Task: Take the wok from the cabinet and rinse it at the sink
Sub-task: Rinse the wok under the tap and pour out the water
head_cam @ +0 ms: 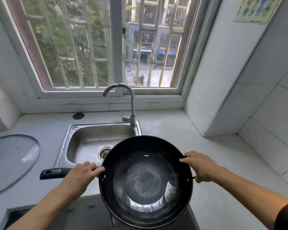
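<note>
A black round wok (pixel 145 181) with a long black handle (pixel 54 173) pointing left hangs over the counter's front edge, its far rim overlapping the near right corner of the steel sink (pixel 83 140). My left hand (pixel 81 175) grips the handle where it meets the wok's left rim. My right hand (pixel 200 165) holds the small loop handle on the right rim. The wok's inside looks bare and shiny. A chrome gooseneck faucet (pixel 131 103) stands at the sink's back right, its spout turned left; no water runs.
A glass lid (pixel 12 160) lies on the white counter (pixel 181 128) left of the sink. A dark sink plug (pixel 78 115) sits behind the basin. A barred window fills the back wall. White tiled walls close in on the right.
</note>
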`<state>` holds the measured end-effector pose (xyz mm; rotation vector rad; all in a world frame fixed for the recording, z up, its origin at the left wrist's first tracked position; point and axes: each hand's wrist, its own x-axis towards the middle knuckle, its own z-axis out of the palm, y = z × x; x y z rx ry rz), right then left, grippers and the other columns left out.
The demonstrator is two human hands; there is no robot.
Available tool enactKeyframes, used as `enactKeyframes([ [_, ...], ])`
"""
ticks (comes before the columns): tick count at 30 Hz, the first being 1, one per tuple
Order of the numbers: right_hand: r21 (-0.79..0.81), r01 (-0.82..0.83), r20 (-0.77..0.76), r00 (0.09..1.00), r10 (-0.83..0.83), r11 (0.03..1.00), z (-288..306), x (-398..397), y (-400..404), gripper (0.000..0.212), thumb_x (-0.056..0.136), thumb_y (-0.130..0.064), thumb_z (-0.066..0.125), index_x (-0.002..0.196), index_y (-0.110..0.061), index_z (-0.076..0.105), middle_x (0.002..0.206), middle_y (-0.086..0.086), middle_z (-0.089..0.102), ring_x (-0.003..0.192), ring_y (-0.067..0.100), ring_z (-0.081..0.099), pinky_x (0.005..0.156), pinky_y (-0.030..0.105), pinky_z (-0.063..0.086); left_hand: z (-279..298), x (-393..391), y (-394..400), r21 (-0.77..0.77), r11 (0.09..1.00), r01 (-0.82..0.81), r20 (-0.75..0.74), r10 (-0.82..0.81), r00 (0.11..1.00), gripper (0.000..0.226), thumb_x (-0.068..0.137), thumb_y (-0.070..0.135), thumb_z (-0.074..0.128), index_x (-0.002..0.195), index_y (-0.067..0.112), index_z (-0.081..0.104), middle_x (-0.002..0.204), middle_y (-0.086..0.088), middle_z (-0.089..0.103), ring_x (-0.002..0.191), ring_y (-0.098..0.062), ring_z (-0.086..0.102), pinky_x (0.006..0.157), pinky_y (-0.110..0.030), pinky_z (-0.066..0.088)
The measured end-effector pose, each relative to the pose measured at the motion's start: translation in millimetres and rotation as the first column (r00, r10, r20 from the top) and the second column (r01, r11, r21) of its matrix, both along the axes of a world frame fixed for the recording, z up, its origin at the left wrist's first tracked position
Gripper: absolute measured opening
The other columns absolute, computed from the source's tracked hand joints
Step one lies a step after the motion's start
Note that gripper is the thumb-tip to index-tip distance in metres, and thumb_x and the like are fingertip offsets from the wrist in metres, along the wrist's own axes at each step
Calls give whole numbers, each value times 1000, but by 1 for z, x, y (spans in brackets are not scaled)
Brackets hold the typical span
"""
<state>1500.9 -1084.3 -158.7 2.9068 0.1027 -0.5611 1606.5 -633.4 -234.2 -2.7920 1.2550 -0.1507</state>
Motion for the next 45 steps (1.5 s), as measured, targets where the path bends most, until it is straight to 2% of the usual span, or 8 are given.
enactKeyframes([
  [5,10,-108,25,994,108,994,-11,58,24,87,54,-23,84,130,-37,44,123,-7,47,118,19,41,81,36,50,8,22,30,38,996,-80,14,80,997,87,35,-16,66,105,35,58,74,13,54,62,-13,52,48,-23,28],
  [10,70,-187,41,982,184,980,-32,123,36,85,52,-24,82,128,-38,45,119,-9,48,115,18,43,77,34,50,9,56,54,96,983,-155,11,155,988,88,37,-15,69,110,33,58,79,10,56,66,-17,54,49,-25,38],
  [14,113,-219,61,975,214,969,-48,175,46,87,49,-24,82,127,-38,45,120,-8,47,115,19,42,76,35,50,12,86,64,160,964,-214,-2,217,976,92,32,-14,69,110,34,58,80,12,56,66,-14,54,49,-23,33],
  [19,137,-254,53,967,249,957,-59,218,58,89,53,-22,82,131,-38,43,122,-8,46,116,19,41,79,33,49,9,115,78,181,940,-289,-38,300,953,92,36,-14,71,113,35,56,80,10,55,68,-17,51,49,-28,43],
  [24,118,-238,15,971,238,964,-65,251,75,88,57,-22,80,135,-35,42,129,-5,44,121,20,40,83,32,48,-1,149,93,169,947,-275,-86,292,953,88,40,-10,77,112,36,56,80,11,56,66,-16,52,49,-27,45],
  [34,112,-142,-4,990,143,984,-73,299,119,91,59,-24,83,138,-36,41,132,-7,43,124,19,39,91,33,47,-20,235,129,193,967,-169,-99,190,977,85,36,-11,71,108,33,58,77,10,57,62,-17,53,51,-26,28],
  [39,140,-131,8,991,131,981,-81,320,130,79,65,-19,75,135,-37,44,126,-7,45,120,19,41,88,32,47,-38,259,141,175,969,-176,-129,200,971,81,40,-10,71,109,31,58,79,7,57,63,-20,53,48,-28,37],
  [45,156,-134,28,991,132,979,-103,339,128,75,74,-23,71,140,-34,38,136,-3,40,127,21,36,93,34,48,-54,273,142,127,974,-190,-149,208,967,85,38,-12,72,111,30,59,80,7,59,64,-20,54,50,-29,40],
])
